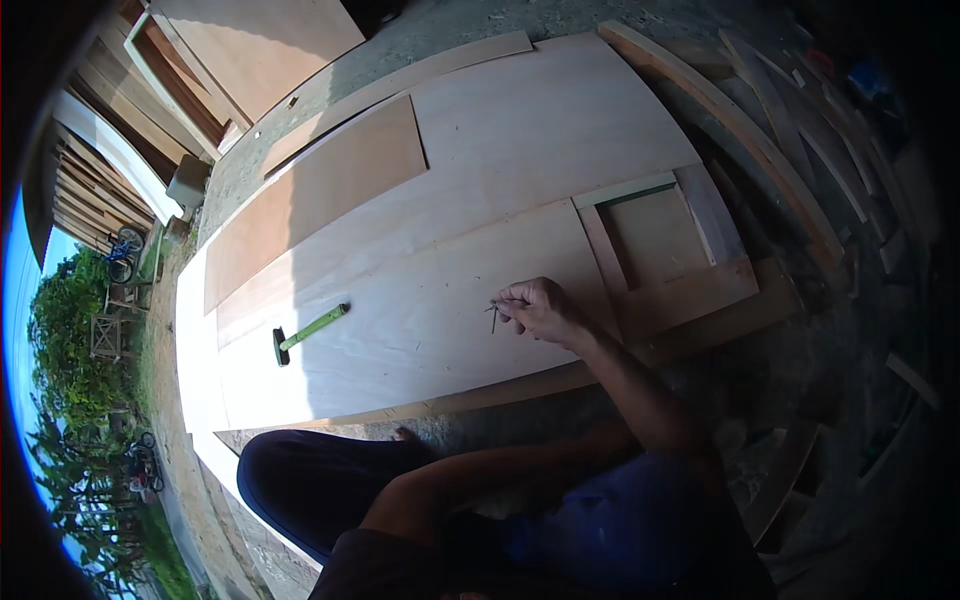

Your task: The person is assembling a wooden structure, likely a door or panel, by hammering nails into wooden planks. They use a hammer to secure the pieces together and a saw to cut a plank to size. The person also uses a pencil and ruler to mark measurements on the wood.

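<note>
My right hand [538, 308] is raised over a large pale plywood sheet [470, 255], its fingertips pinched on a few thin nails [493, 320]. The nails stick out below and beside the fingers. My left forearm [480, 475] crosses low in front of my body toward the right, and its hand is hidden behind my right arm. A hammer [315, 330] with a green handle lies on the sheet to the left, its dark head in the sunlit part. Small dark marks, perhaps nails, dot the sheet near my right hand.
A smaller brown plywood piece [350, 190] rests on the far left of the sheet. At the right end, wooden strips frame a recessed opening [655, 238]. Long timber boards [740, 130] lie beyond on the right. My bent knee [300, 480] is beside the near edge.
</note>
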Action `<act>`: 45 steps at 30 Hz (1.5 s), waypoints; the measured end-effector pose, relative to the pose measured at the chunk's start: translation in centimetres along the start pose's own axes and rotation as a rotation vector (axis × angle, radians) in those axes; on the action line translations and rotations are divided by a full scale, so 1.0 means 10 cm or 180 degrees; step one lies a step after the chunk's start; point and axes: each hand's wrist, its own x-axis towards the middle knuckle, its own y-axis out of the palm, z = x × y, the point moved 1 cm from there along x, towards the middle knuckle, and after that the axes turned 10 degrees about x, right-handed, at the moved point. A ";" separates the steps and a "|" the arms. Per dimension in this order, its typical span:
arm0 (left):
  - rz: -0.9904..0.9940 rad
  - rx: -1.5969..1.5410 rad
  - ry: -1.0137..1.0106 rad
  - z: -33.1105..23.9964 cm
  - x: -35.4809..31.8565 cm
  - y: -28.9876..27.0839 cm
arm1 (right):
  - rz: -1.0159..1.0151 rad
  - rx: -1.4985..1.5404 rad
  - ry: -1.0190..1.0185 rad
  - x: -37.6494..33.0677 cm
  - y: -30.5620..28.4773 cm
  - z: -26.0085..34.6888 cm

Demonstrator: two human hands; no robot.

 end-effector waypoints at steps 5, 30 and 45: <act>0.0588 0.1612 0.0628 -0.28 -0.44 -0.78 | -0.0287 -0.1142 -0.0522 0.25 -0.03 -0.06; -0.2348 0.1474 -0.0800 0.80 -1.40 -3.49 | -0.2328 -0.1121 -0.1241 -0.88 -0.21 -0.28; -0.2295 0.2455 -0.0634 0.88 -1.20 -3.50 | -0.5194 -0.3326 0.1171 -5.08 -1.74 -0.53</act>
